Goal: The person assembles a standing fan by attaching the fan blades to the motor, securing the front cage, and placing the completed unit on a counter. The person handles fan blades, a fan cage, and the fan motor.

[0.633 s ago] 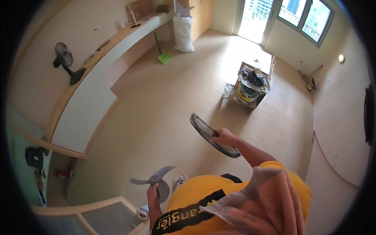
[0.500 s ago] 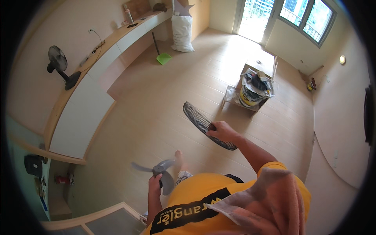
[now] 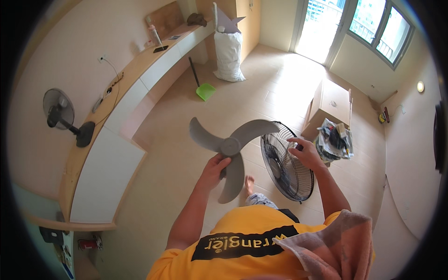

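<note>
My left hand [image 3: 215,171] is closed on a grey three-bladed fan blade [image 3: 231,146], gripping it near the hub with the blades fanned out in front of me. In my right hand [image 3: 305,154] is a round black wire fan grille [image 3: 283,172], gripped at its side and tilted so that its wires and central disc show. One blade tip reaches the grille's upper left rim in this view; whether they touch I cannot tell. Part of my right fingers lies over the wires.
A black desk fan [image 3: 70,116] stands on the long wooden counter [image 3: 105,109] at left. A green dustpan [image 3: 205,91] and a white sack [image 3: 228,56] are farther off. At right, a bucket with tools [image 3: 335,140] stands beside a cardboard-coloured box [image 3: 332,100].
The fan blade has come up and to the right, in front of me. The grille has moved right and turned from nearly edge-on to show its round face.
</note>
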{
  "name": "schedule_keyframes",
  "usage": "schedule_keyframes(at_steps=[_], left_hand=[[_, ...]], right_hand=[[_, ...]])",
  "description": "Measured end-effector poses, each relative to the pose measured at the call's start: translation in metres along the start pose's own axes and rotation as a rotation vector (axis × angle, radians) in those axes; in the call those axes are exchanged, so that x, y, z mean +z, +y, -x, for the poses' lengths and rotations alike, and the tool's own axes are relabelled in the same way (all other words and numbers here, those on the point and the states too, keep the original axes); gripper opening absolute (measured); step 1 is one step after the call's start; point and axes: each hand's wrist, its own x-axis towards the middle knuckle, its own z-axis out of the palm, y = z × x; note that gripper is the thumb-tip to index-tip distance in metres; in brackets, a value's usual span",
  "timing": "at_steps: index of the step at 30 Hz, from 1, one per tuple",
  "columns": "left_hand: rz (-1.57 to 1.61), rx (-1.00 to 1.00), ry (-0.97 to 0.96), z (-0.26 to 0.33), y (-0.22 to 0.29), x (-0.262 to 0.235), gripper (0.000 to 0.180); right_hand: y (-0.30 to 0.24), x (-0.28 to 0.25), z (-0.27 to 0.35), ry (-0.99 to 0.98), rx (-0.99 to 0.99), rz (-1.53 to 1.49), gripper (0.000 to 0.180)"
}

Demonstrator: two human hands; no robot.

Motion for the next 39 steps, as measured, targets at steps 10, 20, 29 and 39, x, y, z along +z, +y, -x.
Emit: schedule_keyframes(at_steps=[10, 20, 29, 39], left_hand=[[0.099, -0.070, 0.003, -0.220, 0.032, -0.032, 0.022], [0.005, 0.008, 0.224, -0.208, 0.146, -0.195, 0.028], [-0.551, 0.206, 0.405, 0.005, 0.208, -0.356, 0.047], [-0.868, -0.023, 0.940, 0.270, 0.205, -0.426, 0.046]], right_hand=[[-0.027, 0.043, -0.232, -0.261, -0.039, 0.063, 0.040], [-0.151, 0.187, -0.369, -0.620, -0.570, 0.086, 0.050], [-0.361, 0.377, -0.372, -1.110, -0.773, 0.419, 0.034], [-0.550, 0.702, -0.247, -1.518, -1.375, 0.273, 0.017]])
